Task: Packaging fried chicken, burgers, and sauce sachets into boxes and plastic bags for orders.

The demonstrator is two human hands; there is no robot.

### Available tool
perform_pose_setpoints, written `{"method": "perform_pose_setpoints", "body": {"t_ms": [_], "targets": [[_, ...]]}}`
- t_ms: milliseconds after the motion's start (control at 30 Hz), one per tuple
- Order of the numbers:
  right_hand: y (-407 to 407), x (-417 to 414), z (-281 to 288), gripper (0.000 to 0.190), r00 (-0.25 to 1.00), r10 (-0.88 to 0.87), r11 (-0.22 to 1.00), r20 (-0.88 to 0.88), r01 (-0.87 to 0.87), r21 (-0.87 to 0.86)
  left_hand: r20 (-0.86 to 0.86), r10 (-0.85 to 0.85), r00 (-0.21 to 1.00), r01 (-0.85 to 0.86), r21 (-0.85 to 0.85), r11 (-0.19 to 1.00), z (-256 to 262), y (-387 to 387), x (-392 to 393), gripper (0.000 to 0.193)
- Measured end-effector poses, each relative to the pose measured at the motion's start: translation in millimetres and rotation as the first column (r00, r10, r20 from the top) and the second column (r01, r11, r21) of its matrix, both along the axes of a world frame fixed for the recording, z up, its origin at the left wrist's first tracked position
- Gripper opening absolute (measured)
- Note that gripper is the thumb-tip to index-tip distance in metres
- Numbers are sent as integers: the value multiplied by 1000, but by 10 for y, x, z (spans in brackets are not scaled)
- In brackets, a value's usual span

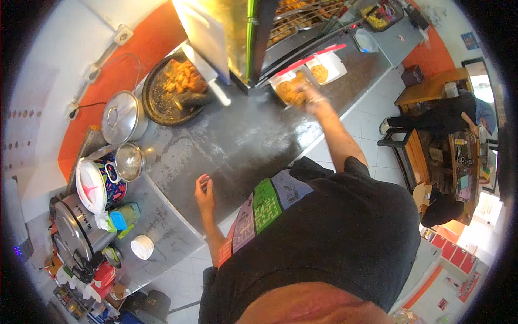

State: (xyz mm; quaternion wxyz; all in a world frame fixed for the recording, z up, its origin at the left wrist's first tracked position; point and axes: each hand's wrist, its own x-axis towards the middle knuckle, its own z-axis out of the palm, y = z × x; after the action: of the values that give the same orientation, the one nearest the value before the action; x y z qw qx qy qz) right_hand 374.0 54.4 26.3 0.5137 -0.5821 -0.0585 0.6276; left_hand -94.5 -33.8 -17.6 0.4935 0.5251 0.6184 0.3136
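Note:
My right hand [312,98] reaches over a paper box [277,79] with a red edge, touching or hovering at the golden-brown fried food [290,92] inside. Motion blurs its fingers, so their grip cannot be made out. Beside that box stands a second open white box [336,68], which holds a round golden-brown fried piece [319,73]. My left hand [205,192] hangs near the front edge of the dark countertop [226,137], fingers slightly parted and nothing in them.
A stone mortar [151,107] with orange-red food and a cleaver [208,73] lie at the back left. A lit display case [253,44] rises behind. Lidded pot [121,119], steel bowl [129,162] and rice cooker [77,227] line the left. A person [441,113] is at the right.

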Motion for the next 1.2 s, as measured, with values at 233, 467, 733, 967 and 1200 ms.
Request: {"method": "perform_pose_setpoints", "body": {"t_ms": [233, 467, 733, 967, 1200], "targets": [[423, 2469, -770, 49, 320, 189, 980, 928, 5, -201, -60, -149, 987, 150, 12, 989, 65, -67, 935, 32], [672, 2831, -497, 34, -339, 558, 715, 757, -266, -646, -70, -140, 988, 140, -14, 990, 119, -133, 2033, 33], [1091, 2423, 997, 24, 52, -387, 852, 921, -363, 378, -119, -204, 972, 207, 9, 978, 319, -172, 2638, 33], [951, 1839, 1262, 20, 137, -226, 825, 964, -500, 264, -124, -135, 983, 147, 98, 984, 532, -67, 2634, 35], [843, 774, 1309, 26, -30, -71, 720, 997, -693, 31, -294, -187, 937, 297, 394, 870, 1669, 446, 2833, 37]]}}
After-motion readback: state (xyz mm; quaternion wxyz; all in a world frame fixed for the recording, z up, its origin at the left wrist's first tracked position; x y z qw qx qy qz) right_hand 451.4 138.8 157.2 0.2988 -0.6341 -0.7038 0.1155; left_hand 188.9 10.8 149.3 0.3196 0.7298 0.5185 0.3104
